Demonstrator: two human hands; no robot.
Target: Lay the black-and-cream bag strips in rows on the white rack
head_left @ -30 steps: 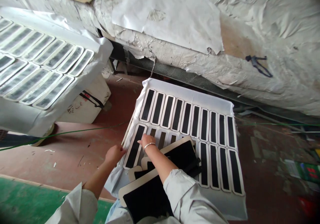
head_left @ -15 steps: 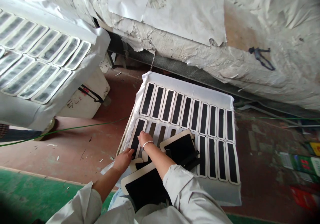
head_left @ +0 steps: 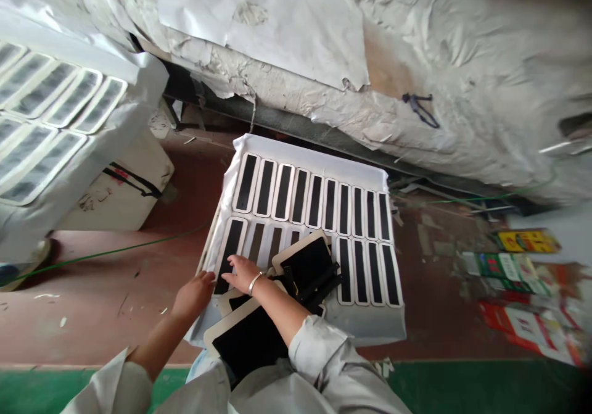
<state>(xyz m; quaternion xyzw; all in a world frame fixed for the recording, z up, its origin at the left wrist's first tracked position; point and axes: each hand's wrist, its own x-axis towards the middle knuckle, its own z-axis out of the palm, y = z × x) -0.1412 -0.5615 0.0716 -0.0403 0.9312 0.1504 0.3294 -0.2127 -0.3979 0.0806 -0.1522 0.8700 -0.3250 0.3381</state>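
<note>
A white cloth-covered board [head_left: 305, 162] lies on the floor with two rows of several black strips edged in white [head_left: 314, 201]. My left hand [head_left: 195, 293] rests at the board's left edge, fingers curled on the cloth beside the nearest strip. My right hand [head_left: 243, 273], with a bracelet at the wrist, lies flat and spread on the near-left strip [head_left: 230, 247]. Under my right forearm sit larger black pieces with cream borders [head_left: 250, 340], and another such piece [head_left: 308, 264] lies on the board's near row.
A second board with grey strips [head_left: 50, 124] stands raised at the left over a white box [head_left: 115, 192]. A crumpled white-covered bench [head_left: 416, 62] runs behind. A green cord [head_left: 102, 255] crosses the red floor; coloured packets [head_left: 518, 278] lie at the right.
The view has swung right and the board sits further left in frame. My left hand has moved from the strip's lower end to the board's left edge; my right hand has slid nearer along the strip.
</note>
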